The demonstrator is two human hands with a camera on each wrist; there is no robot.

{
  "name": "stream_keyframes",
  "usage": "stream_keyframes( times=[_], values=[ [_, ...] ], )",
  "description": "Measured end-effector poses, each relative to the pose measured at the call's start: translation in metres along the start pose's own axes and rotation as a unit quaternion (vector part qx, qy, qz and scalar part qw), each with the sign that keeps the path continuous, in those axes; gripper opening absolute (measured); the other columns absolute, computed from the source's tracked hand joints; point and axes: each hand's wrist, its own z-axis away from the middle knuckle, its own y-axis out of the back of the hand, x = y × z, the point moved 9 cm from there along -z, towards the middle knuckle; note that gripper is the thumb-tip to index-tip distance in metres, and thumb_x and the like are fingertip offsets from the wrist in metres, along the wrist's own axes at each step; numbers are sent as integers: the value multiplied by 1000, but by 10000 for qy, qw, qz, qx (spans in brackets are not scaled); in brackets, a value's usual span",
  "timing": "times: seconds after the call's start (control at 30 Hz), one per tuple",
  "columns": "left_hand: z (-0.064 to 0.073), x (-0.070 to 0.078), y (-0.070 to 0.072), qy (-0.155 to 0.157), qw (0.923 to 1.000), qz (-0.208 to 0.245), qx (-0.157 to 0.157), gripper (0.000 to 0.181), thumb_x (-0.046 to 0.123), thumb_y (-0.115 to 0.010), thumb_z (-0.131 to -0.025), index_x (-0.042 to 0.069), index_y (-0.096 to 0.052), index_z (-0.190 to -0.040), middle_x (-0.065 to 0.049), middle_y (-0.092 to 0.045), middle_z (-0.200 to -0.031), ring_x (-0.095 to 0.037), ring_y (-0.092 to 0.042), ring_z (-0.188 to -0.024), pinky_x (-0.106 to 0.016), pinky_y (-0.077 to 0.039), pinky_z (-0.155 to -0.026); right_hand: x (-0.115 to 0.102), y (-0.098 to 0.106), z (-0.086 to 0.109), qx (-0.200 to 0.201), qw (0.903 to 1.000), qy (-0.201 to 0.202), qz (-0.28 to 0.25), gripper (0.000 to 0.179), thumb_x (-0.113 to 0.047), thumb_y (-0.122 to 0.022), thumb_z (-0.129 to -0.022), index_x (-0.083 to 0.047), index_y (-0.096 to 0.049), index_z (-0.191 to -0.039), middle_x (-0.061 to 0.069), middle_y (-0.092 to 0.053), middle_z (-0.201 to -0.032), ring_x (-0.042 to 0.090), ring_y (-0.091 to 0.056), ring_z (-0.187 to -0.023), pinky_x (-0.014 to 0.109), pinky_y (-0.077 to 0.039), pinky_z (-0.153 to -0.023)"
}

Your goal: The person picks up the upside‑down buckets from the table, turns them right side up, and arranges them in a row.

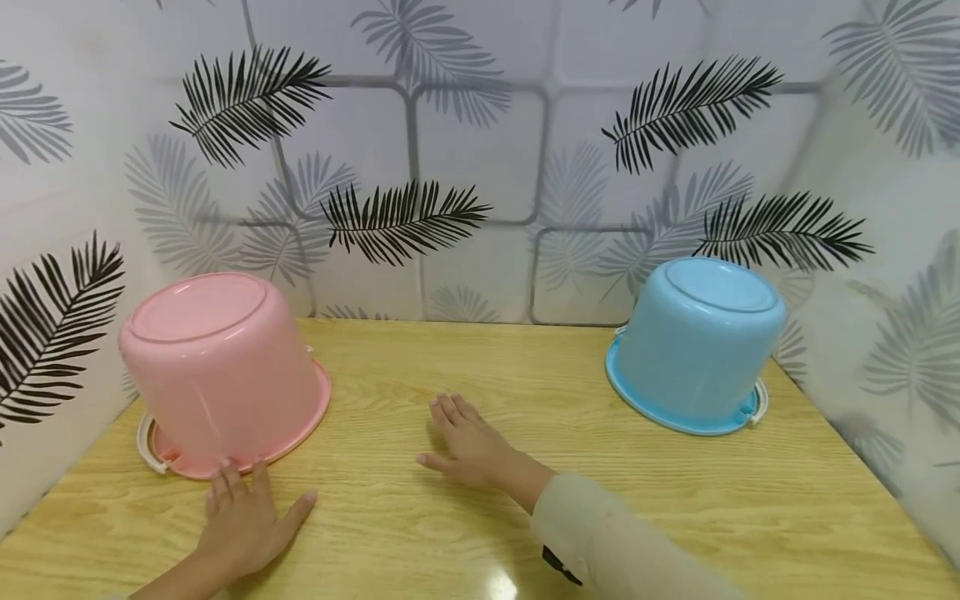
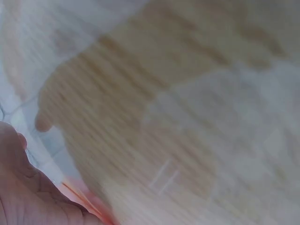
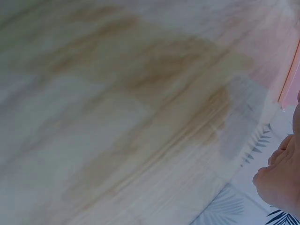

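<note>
1. The pink bucket (image 1: 217,383) stands upturned at left, just beyond the left hand (image 1: 243,525), whose spread fingers reach its near rim (image 1: 287,448), gripping nothing.
2. The right hand (image 1: 472,454), fingers extended and holding nothing, is over the table (image 1: 420,550).
3. The blue bucket (image 1: 697,342), upturned, lies far right.

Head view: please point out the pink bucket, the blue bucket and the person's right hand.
Pink bucket (image 1: 223,379): head view, on its side wall.
Blue bucket (image 1: 693,350): head view, on its side wall.
Right hand (image 1: 474,450): head view, on the back of the hand.
</note>
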Motion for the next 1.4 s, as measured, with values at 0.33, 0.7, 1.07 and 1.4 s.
stream_keyframes(
  times=[0.33, 0.7, 1.07, 1.4],
  values=[
    [-2, 1, -3, 122, 9991, 65, -410, 101, 60, -32, -93, -28, -4, -133, -58, 14, -126, -72, 10, -119, -74, -5, -99, -12, -3, -16, -55, 9999, 73, 120, 75, -47, -39, -97, 3, -14, -147, 20, -11, -155, 34, -10, -144, 43, -15, -117],
    [2, 8, -2, -36, 9997, 48, -257, 98, 58, -33, -94, -28, -8, -133, -58, 9, -126, -72, 6, -119, -75, -10, -98, -15, -5, -32, 33, 9998, 70, 190, 71, -46, -38, -98, 1, -17, -147, 18, -12, -155, 33, -10, -144, 41, -14, -118],
    [2, 17, -4, -98, 9988, 223, -433, 97, 58, -33, -94, -26, -5, -134, -56, 14, -128, -70, 9, -121, -73, -6, -98, -29, -10, -43, -126, 9998, 170, -18, 69, -42, -39, -98, 0, -16, -148, 17, -11, -155, 31, -8, -144, 42, -13, -118],
    [4, 26, -4, -208, 9986, 318, -362, 99, 59, -34, -93, -26, -8, -134, -56, 12, -129, -69, 7, -122, -73, -7, -98, -39, -13, -50, -87, 9996, 235, 142, 67, -44, -37, -98, -3, -18, -148, 15, -13, -156, 29, -10, -145, 39, -13, -118]
  ],
)
